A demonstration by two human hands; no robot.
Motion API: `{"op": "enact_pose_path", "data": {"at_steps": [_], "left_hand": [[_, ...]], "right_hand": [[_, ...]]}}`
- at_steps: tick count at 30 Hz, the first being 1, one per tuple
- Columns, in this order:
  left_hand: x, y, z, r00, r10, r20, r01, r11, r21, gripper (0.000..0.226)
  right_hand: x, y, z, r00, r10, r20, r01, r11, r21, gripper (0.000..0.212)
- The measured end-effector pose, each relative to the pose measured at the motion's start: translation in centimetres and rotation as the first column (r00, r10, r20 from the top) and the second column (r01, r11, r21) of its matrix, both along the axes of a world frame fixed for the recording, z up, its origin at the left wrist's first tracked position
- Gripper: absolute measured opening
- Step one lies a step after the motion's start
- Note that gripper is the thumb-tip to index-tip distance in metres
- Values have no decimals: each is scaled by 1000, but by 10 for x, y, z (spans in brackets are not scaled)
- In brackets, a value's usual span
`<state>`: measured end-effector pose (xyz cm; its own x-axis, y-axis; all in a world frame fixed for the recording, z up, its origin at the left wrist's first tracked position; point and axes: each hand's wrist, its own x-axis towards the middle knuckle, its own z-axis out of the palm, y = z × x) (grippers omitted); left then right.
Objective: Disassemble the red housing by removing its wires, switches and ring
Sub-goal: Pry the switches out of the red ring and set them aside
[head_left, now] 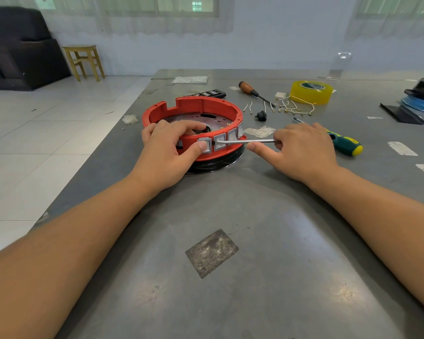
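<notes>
The round red housing (201, 106) sits on a black ring (220, 163) on the grey table. Several grey switches (220, 141) line its near wall. My left hand (168, 150) grips the housing's near rim, fingers inside, thumb pressing on the leftmost switch (207, 146). My right hand (301, 150) holds a screwdriver with a green and yellow handle (348, 145). Its metal shaft (245, 141) lies level, with the tip at the gap between the first two switches. Loose pale wires (296, 107) lie on the table behind the housing.
Behind the housing lie a wooden-handled screwdriver (249, 89), a small black plug part (261, 116), a yellow tape roll (311, 91) and a black remote-like bar (211, 93). Black and blue items (421, 99) sit at the far right. The table's left edge runs close beside the housing.
</notes>
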<state>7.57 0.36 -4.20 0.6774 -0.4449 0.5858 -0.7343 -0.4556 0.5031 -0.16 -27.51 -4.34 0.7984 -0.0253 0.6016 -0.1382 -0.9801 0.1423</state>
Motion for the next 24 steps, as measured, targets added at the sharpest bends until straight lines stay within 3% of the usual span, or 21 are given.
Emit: {"op": "enact_pose_path", "data": {"at_steps": [12,24], "left_hand": [[1,0,6,999,-26,-30,28,997,67,20],[-1,2,6,999,-46,-28,48,995,87,27]], "right_hand": [[36,-15,8,988,155,-20,-155,988,-1,72],[53,-20,15,974,220,-60,-221,975,-14,79]]}}
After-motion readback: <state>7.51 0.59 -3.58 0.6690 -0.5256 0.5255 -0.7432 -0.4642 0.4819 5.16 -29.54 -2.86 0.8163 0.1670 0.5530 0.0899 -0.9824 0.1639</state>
